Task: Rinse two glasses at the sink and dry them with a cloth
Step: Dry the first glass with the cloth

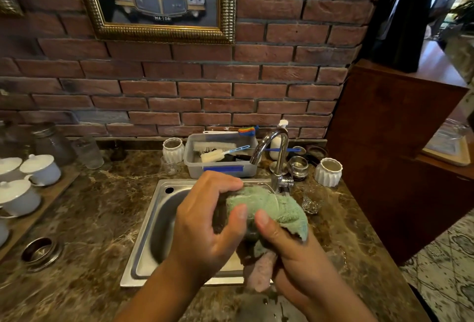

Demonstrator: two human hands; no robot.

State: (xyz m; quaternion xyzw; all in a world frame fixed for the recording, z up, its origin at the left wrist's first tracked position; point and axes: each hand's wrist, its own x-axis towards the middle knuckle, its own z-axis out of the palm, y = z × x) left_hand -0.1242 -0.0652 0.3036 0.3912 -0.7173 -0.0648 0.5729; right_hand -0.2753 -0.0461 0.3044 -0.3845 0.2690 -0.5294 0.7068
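I'm clamping my left hand (pixel 205 221) round the glass (pixel 223 209) so my right hand (pixel 292 252), pinching the green cloth (pixel 279 208), is drying it.

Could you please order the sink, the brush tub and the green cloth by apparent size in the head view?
Largest: sink. 
The brush tub and green cloth look alike; the cloth is nearer and bunched, so unranked.

A kitchen — steel sink (pixel 154 221) in marble counter (pixel 102 208), brick wall (pixel 256 85), washing-up brushes (pixel 218 151).
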